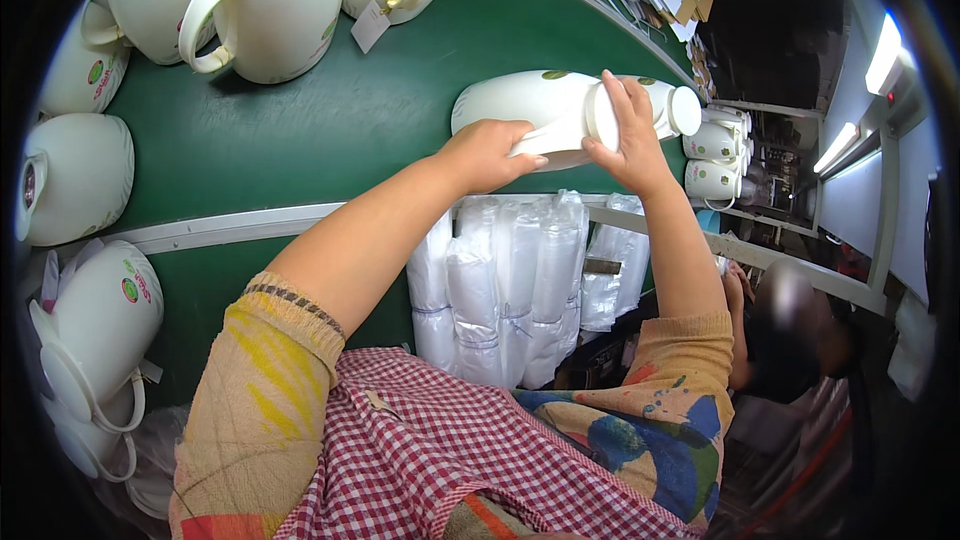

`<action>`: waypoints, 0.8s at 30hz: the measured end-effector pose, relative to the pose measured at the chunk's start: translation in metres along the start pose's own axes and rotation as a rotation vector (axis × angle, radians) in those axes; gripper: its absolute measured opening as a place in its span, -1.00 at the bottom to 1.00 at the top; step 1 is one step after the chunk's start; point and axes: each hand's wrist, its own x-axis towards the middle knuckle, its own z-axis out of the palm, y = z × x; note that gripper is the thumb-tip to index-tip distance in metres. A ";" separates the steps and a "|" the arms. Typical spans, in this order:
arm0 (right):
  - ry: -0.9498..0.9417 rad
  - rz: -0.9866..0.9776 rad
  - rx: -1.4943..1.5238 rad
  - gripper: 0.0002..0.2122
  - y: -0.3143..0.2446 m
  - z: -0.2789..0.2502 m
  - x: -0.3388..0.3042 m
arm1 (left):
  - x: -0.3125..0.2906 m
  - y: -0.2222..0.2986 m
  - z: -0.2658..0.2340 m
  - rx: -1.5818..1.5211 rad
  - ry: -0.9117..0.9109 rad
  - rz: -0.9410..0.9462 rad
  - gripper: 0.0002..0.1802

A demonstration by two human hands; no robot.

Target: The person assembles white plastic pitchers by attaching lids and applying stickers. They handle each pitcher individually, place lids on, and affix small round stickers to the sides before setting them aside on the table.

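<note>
In the head view, the jug (505, 100) is lying tilted on its side over the green counter (330, 120), its body extending beyond the left grip (490, 153) and its narrower end sitting inside the right grip (632, 145). The left grip is clamping the jug's handle; the right grip is spanning the end, thumb on the near side, fingers on the far side. The jug is showing a smooth, cream-white, rounded body with a green mark on top. A second jug (660, 98) is lying just right, partly hidden.
</note>
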 end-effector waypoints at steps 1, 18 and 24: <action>0.003 0.001 0.019 -0.18 0.001 0.001 -0.001 | 0.000 0.000 0.001 -0.002 0.004 0.005 -0.61; -0.067 0.520 -0.309 -0.48 -0.019 -0.041 0.010 | 0.002 0.000 0.005 0.023 0.060 -0.012 -0.67; 0.115 0.300 -0.216 -0.45 0.004 -0.031 -0.006 | 0.003 0.000 0.007 -0.018 0.048 -0.031 -0.60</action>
